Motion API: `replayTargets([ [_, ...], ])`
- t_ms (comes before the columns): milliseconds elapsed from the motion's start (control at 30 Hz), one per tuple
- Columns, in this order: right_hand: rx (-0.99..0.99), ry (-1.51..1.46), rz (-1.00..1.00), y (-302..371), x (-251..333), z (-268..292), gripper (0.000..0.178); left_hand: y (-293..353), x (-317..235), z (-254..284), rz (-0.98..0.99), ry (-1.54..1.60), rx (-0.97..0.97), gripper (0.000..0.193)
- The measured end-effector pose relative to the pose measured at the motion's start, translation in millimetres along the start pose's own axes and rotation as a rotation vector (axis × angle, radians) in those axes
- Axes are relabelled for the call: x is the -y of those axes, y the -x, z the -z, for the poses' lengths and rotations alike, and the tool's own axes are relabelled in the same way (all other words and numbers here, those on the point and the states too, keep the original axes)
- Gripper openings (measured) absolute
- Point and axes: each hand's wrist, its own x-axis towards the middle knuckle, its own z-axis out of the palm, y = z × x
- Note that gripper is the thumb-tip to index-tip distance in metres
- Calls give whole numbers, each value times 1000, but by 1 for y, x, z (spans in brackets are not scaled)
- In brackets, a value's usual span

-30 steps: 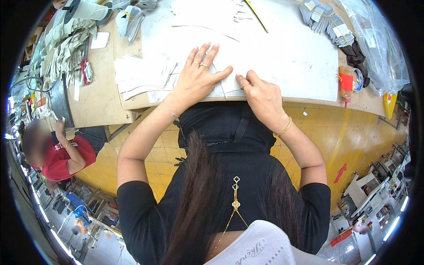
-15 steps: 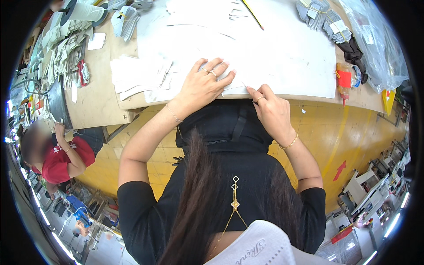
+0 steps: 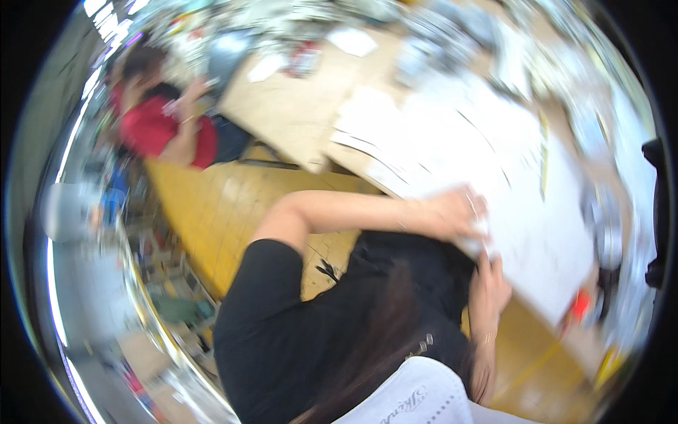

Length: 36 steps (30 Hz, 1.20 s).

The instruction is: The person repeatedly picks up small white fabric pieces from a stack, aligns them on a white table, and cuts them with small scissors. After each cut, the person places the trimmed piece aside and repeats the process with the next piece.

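Observation:
The picture is smeared by motion. My left hand (image 3: 455,215) is at the near edge of a large white sheet (image 3: 544,240) on the table, with a ring on a finger. Its fingers bend over a small whitish patch, too blurred to name. Just below, my right hand (image 3: 489,288) points its fingers up toward the left one at the table edge. The thumb and fingers look pinched together, but what lies between them cannot be made out. White flat pieces (image 3: 367,120) lie on the table to the left of my hands.
A yellow pencil (image 3: 544,155) lies on the sheet. Bundles of grey-white pieces (image 3: 434,42) are along the far side. An orange-red bottle (image 3: 580,304) stands at the right. To the left, a person in a red shirt (image 3: 169,131) sits by the table.
The head view has swung to the left, so the table appears tilted. My hands have come closer together at the table edge, and the picture has blurred.

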Motion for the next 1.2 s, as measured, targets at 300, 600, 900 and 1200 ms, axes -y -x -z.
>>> replayTargets([
  [300,52,-20,-4,-18,4,8,40,11,8,9,25,-157,95,32],
  [600,-80,-83,128,-50,-20,21,27,-17,15,26,228,-121,185,24],
  [900,-166,-404,-343,-36,-8,39,37,-19,33,46,503,564,293,27],
  [1200,-129,-580,-417,-23,29,46,33,-35,8,100,693,704,438,33],
])
